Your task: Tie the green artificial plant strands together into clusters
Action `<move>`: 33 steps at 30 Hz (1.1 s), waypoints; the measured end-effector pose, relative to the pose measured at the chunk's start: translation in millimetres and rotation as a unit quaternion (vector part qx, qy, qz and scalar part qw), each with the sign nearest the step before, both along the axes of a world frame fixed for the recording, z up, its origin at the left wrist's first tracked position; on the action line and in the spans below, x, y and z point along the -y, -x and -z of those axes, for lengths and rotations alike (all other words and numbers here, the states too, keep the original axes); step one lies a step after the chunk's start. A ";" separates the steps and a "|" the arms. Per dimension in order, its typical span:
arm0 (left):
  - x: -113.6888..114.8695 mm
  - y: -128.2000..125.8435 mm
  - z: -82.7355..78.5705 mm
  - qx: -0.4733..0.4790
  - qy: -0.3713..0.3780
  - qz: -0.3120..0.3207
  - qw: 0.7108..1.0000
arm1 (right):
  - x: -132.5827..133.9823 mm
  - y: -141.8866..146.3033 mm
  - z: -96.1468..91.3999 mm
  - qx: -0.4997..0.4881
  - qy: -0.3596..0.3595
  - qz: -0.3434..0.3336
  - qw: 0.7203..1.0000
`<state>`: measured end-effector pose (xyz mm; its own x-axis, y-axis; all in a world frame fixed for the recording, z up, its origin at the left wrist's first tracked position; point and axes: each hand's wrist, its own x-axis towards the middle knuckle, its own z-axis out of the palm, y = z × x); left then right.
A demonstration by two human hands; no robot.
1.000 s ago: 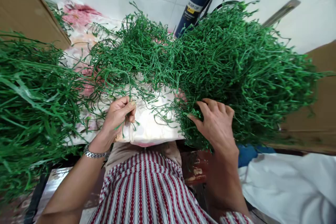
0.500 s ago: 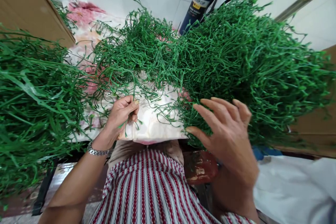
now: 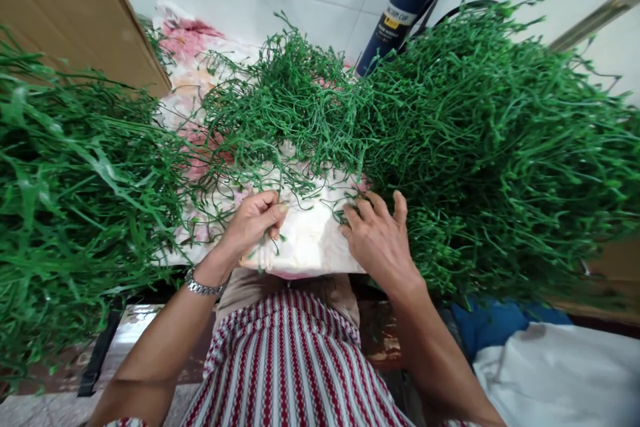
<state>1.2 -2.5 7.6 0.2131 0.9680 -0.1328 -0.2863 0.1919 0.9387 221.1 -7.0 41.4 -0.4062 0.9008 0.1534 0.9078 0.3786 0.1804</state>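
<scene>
My left hand [image 3: 257,220] is closed, thumb against fingers, on a thin green plastic-looking stem; its small bud-like tips [image 3: 280,241] poke out below the fingers. My right hand [image 3: 377,233] rests over the table's front part with its fingers apart and slightly bent, the fingertips at a few loose green stems [image 3: 333,203] on the floral cloth [image 3: 310,233]. A large tangled heap of green stems [image 3: 480,127] with small tips lies beside and beyond the right hand. Whether the right fingertips pinch any stem is hidden.
Another green heap [image 3: 75,180] with broader leaf-like strips lies at the left. A smaller stem pile [image 3: 290,93] spreads at the back. A dark blue vacuum cup [image 3: 400,10] stands against the tiled wall, a cardboard box [image 3: 85,20] at the left. White fabric [image 3: 555,367] lies lower right.
My right hand has moved left and down from the edge of the big heap to the loose stems on the cloth. My left hand keeps its pinch. The view has shifted slightly.
</scene>
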 end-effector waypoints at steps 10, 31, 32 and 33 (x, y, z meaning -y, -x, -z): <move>24.3 -16.4 -11.0 -0.034 -0.034 0.018 0.999 | 9.2 26.8 -17.1 -0.385 0.062 -0.145 0.909; 27.0 -29.0 -16.8 0.074 0.046 -0.097 0.991 | 22.0 39.2 11.3 -0.516 0.205 -0.094 0.826; 27.6 -29.2 -16.5 0.071 0.050 -0.094 0.992 | 22.5 38.9 12.0 -0.509 0.195 -0.100 0.832; 27.9 -29.5 -16.3 0.072 0.054 -0.092 0.992 | 23.0 38.9 12.6 -0.503 0.185 -0.109 0.838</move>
